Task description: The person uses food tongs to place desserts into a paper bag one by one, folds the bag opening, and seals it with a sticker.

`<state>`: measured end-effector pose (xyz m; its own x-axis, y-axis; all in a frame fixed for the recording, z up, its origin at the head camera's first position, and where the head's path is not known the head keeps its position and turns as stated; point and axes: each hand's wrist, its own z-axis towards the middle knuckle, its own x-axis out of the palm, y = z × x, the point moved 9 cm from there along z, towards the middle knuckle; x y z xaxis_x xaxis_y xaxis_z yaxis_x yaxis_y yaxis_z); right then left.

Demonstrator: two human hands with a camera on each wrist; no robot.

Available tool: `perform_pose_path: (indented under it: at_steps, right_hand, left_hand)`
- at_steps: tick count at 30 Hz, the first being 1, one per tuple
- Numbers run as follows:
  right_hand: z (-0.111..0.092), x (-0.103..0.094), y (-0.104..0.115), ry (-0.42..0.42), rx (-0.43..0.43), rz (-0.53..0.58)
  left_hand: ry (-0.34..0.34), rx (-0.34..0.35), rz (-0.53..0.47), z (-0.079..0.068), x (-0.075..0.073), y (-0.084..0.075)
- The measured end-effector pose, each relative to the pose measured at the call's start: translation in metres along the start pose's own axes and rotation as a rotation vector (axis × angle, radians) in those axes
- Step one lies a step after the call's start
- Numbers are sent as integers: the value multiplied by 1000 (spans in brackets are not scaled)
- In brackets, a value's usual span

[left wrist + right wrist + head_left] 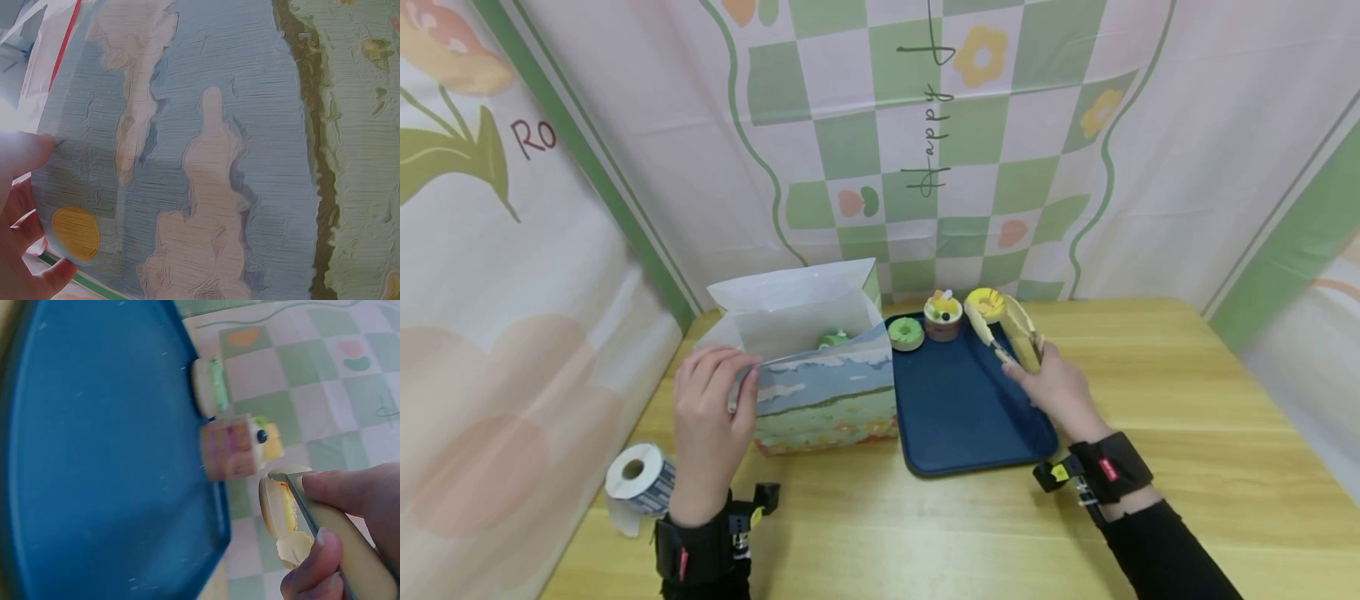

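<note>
My left hand (711, 408) pinches the upper left edge of a paper bag (827, 396) printed with sky and a flowery meadow. The bag's mouth gapes, and a green item (832, 339) shows inside. My right hand (1060, 390) grips food tongs (1026, 333) with cream tips. Between those tips is a yellow donut (985, 305), raised off the tray in the right wrist view. A green-iced donut (906, 333) and a fruit-topped cup cake (943, 317) stand at the back end of the dark blue tray (970, 417).
A roll of labels (642, 479) stands on the wooden table (887, 542), left of my left wrist. The tray lies right beside the bag. A patterned cloth (910, 150) hangs behind the table's back edge, and more cloth closes off the left side.
</note>
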<state>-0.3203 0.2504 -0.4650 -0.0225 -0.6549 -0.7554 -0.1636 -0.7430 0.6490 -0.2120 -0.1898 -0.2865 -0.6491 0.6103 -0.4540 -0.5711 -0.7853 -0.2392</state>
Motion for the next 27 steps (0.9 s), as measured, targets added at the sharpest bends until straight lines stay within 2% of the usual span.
perform_pose_path:
  at_steps: [8, 19, 27]
  right_hand:
    - [-12, -18, 24, -34, -66, -13]
    - [-30, -36, 56, -29, -79, -1]
    - [-45, -48, 79, -44, -133, -9]
  left_hand:
    - [-4, 8, 0, 0, -1, -1]
    - [-2, 7, -1, 0, -1, -1]
    - [-4, 7, -3, 0, -1, -1]
